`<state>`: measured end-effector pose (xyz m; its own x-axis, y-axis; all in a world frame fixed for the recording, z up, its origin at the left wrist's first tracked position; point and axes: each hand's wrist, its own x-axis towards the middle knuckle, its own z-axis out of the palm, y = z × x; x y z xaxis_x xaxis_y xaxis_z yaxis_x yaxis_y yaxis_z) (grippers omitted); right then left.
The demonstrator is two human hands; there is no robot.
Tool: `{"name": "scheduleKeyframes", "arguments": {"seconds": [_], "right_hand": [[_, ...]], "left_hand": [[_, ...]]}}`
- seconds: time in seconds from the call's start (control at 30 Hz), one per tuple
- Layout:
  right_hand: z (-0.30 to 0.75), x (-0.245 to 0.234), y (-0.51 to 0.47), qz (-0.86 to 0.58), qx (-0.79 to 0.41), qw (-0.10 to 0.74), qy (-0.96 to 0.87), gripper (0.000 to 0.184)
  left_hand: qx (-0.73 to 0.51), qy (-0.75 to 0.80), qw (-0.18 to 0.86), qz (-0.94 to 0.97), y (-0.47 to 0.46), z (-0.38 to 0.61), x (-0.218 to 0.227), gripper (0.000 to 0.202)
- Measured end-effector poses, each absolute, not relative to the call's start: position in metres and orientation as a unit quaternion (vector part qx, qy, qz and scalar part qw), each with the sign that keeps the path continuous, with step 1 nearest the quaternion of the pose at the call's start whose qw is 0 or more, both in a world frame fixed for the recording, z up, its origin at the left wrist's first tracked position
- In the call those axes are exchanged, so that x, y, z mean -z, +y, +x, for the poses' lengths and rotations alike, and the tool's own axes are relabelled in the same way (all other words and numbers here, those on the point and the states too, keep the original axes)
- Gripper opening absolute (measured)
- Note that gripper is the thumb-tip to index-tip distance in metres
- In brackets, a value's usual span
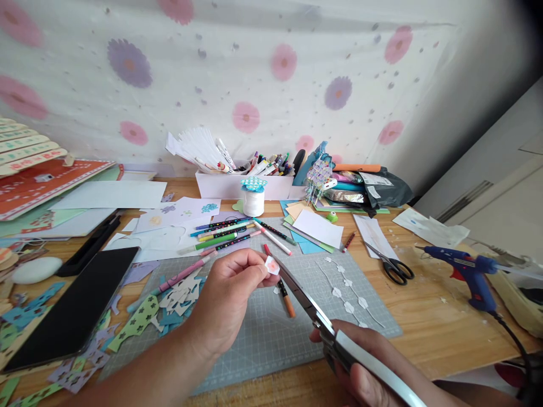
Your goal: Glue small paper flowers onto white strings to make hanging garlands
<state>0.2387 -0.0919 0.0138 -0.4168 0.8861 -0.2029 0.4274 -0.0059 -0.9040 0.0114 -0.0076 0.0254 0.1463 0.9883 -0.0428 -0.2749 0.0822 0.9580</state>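
Between the thumb and fingertips of my left hand (237, 288) is a small white paper piece (272, 265) with a pink-orange flower drawn on it. My right hand (365, 362) grips large silver scissors (316, 314), seen nearly edge-on. Their blade tips reach up close to the right side of the paper piece; whether they touch it I cannot tell. Below lies a grey cutting mat (263, 345). An orange-and-black marker (287, 299) rests on it under my left fingers. Farther right on the mat are strings with small white paper flowers (348, 307).
Several markers (237, 237) lie beyond my left hand. Paper scraps (180, 297) and a black tablet (76, 311) are at left. Black-handled scissors (394, 270) and a blue glue gun (466, 271) with a cord lie at right. A spool (253, 202) stands before a pen box (237, 185).
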Motion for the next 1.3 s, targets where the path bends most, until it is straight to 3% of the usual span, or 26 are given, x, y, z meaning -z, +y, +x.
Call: {"name": "scheduleKeyframes", "arguments": {"seconds": [0.97,1.3], "right_hand": [[0.2463,-0.0183,-0.0905,-0.483,-0.478,0.26,-0.686,0.058],[0.243,-0.019,-0.0929,-0.504,-0.494,0.23,-0.67,0.06]], "left_hand": [[-0.517,0.414,0.598,0.451,-0.0027,0.0094,-0.0324,0.013],[-0.514,0.423,0.571,0.48,-0.0025,0.008,-0.029,0.013]]}}
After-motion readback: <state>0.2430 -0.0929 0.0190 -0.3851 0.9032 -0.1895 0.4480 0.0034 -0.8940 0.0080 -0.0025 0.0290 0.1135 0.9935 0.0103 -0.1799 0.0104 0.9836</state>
